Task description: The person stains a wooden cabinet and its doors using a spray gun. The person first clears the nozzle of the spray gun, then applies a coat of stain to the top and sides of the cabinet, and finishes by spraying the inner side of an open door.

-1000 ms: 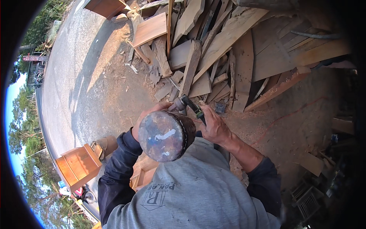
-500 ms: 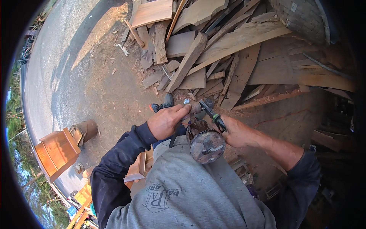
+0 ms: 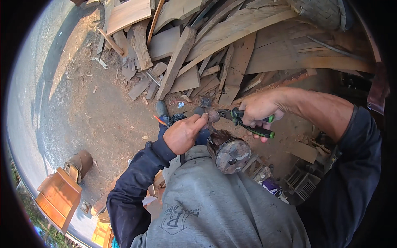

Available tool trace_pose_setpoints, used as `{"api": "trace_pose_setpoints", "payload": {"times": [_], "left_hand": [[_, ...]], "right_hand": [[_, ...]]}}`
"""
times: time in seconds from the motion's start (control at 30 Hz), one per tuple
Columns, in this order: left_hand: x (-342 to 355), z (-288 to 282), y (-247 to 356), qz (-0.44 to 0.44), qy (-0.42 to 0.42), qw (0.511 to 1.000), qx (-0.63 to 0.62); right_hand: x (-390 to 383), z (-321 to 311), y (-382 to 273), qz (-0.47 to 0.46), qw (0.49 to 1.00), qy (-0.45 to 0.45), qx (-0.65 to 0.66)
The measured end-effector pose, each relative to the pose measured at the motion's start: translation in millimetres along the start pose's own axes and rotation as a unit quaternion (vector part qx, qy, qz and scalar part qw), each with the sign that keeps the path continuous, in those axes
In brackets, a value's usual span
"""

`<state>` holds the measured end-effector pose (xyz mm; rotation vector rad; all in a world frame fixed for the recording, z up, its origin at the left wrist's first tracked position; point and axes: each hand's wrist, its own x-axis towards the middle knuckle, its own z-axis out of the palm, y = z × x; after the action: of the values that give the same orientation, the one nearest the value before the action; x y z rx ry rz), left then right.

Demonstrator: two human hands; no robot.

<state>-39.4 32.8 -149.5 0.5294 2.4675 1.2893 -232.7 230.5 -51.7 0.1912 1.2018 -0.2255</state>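
My left hand [image 3: 184, 134] is closed on a worn metal fitting [image 3: 213, 116] above a paint-crusted cylindrical canister [image 3: 231, 155], which tilts toward my body with its round, stained end showing. My right hand [image 3: 262, 110] grips black-and-green pliers [image 3: 260, 132], their jaws at the fitting. Some of its fingers are curled between and around the spread handles. A dark, crumpled object with an orange part [image 3: 164, 120] lies just beyond my left hand; what it is, I cannot tell.
Planks and offcuts [image 3: 182, 58] are heaped ahead, with a woven basket [image 3: 314, 10] at top right. An orange wooden box [image 3: 58, 198] and a rusty can [image 3: 82, 163] stand at lower left. Scraps and a slatted item [image 3: 306, 184] lie at right. My shoe [image 3: 161, 108] shows beyond the hands.
The canister has dropped from facing up large before me to hanging lower and right. My left hand moved onto the fitting; my right hand swung higher, its forearm raised, with the pliers' handles now spread.
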Motion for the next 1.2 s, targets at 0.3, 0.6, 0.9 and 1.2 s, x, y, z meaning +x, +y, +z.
{"api": "trace_pose_setpoints", "payload": {"times": [0.3, 0.6, 0.9, 1.2], "left_hand": [[30.0, 6.4, -3.8, -0.001, 0.083, 0.996, -0.038], [65.8, -5.7, 24.8, -0.045, 0.131, 0.990, -0.028], [93.7, 8.0, 72.8, -0.076, 0.203, 0.975, -0.056], [138.3, 36.0, 98.0, -0.120, 0.228, 0.962, -0.090]], "right_hand": [[-22.3, -51.9, 92.0, -0.073, 0.924, 0.233, -0.294], [14.5, -197.9, 276.9, -0.384, 0.476, 0.775, 0.164], [105.8, -258.7, 304.2, -0.358, 0.386, 0.799, 0.291], [132.0, -151.6, 247.8, -0.392, 0.308, 0.830, 0.249]]}}
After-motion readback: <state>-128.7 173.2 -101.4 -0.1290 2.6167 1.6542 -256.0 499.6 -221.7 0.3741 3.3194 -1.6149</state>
